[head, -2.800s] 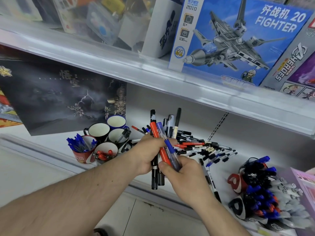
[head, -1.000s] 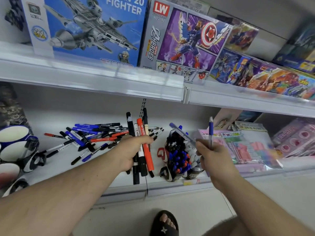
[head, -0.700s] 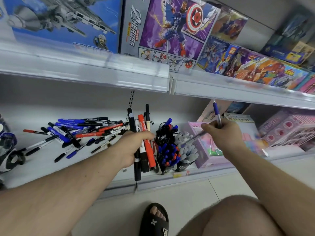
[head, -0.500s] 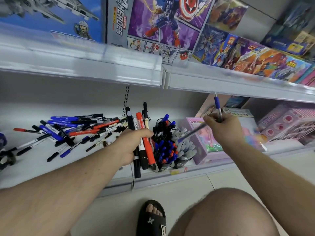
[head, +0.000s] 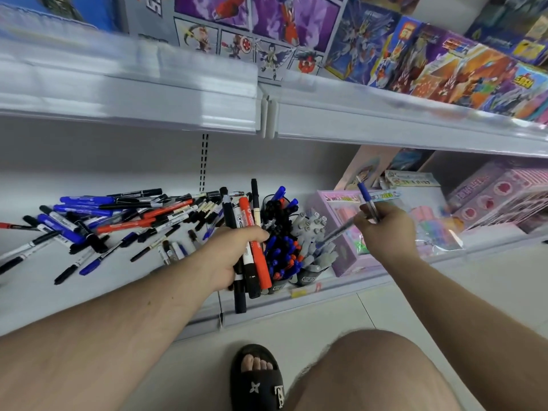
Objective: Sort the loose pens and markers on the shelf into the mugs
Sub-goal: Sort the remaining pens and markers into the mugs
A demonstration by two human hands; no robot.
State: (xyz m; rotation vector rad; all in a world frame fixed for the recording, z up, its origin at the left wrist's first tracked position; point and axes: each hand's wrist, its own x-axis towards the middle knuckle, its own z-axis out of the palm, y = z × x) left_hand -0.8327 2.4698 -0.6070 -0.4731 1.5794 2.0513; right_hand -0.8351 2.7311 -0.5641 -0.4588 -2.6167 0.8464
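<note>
My left hand (head: pixel 229 256) grips a bundle of markers (head: pixel 247 232), black, white and red, held upright in front of the shelf. My right hand (head: pixel 385 229) holds two blue pens (head: pixel 367 200): one points up, the other slants down with its tip over the mug of grey-capped pens (head: pixel 311 253). Beside that mug stand mugs of blue, red and black pens (head: pixel 280 250), partly hidden behind my left hand's bundle. A loose pile of pens and markers (head: pixel 112 221) lies on the white shelf (head: pixel 89 292) to the left.
An upper shelf edge (head: pixel 267 108) carrying toy boxes overhangs the work area. Pink stationery boxes (head: pixel 341 232) and packets (head: pixel 439 232) fill the shelf right of the mugs. My knee (head: pixel 370 375) and a black sandal (head: pixel 258 378) are over the floor below.
The view swung right from the left mugs to the right mugs. My right hand pulled two blue pens from the bundle and lowered one toward the grey-capped pen mug. My left hand kept its bundle.
</note>
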